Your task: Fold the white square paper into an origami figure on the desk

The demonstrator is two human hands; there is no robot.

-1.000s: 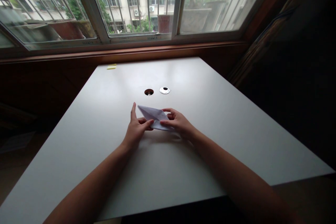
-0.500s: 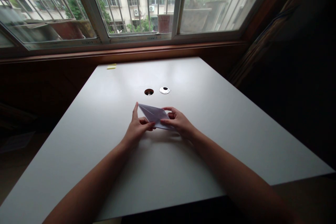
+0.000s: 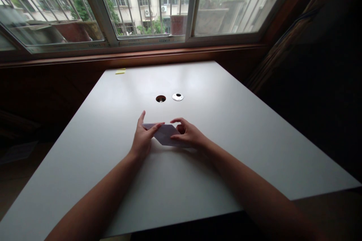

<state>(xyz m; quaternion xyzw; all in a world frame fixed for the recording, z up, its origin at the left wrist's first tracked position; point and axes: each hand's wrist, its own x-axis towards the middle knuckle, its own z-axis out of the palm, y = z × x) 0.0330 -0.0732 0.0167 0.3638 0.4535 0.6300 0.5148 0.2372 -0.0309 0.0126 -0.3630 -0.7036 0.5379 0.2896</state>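
Observation:
A folded sheet of pale paper is held between my two hands, just above the white table. My left hand grips the paper's left end, thumb lying across its upper edge and index finger pointing up, away from it. On the other side, my right hand pinches the right end, thumb on the near face and index finger curved above the top edge. The rest of the right fingers are curled and partly hidden by the paper. Its lower edge hangs close to the tabletop; whether it touches is unclear.
Beyond the paper, a round cable hole is cut in the table, with a silvery ring-shaped cover beside it. Yellow tape sticks to the far left corner. A barred window rises behind the table.
The paper has tilted and turned; its pointed left tip has dropped and a plainer face shows. My left hand has shifted slightly left, its thumb now on the upper edge.

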